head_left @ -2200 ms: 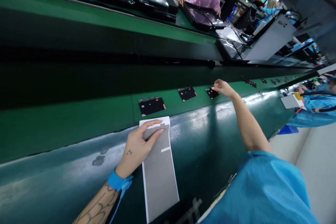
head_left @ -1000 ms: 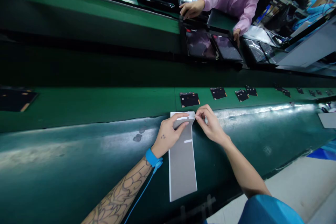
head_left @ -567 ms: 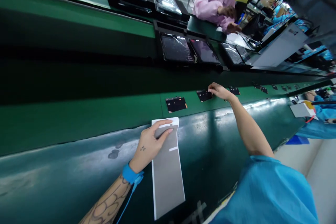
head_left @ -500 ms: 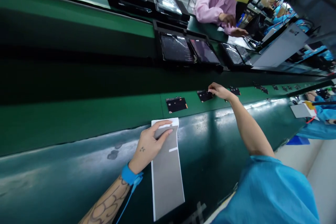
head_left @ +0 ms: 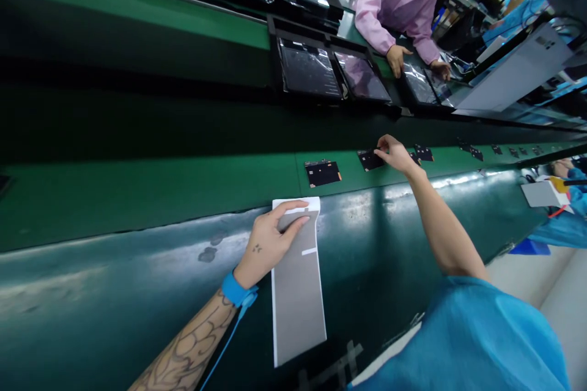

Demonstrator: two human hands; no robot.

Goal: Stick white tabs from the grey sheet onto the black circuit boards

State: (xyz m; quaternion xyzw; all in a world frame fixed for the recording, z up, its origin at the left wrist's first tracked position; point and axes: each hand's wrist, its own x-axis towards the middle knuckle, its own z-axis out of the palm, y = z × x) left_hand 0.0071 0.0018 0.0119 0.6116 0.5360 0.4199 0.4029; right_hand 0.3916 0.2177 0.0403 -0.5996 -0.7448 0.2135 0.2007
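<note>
My left hand (head_left: 271,241) has its thumb and index finger closed on the upper end of a long grey sheet (head_left: 299,311) with white edges. The sheet's white top end curls up a little, and the remaining fingers of that hand are hidden. A blue strap with a cord circles the left wrist. Farther off, my right hand (head_left: 395,154) pinches the right edge of a thin black board (head_left: 369,160) that lies on the green belt (head_left: 229,183). Another black board (head_left: 323,173), with an orange tab, lies to its left, nearer the grey sheet.
More black boards (head_left: 424,153) lie along the belt to the right. Beyond it stand black trays (head_left: 274,67) with wrapped dark screens (head_left: 309,70). Across the line a person in pink (head_left: 380,6) works with both hands. A white box (head_left: 543,194) is at right.
The view has shifted slightly, so the belt and boards appear farther right. Both my hands keep their places. The person in pink has lowered their hands to a wrapped screen.
</note>
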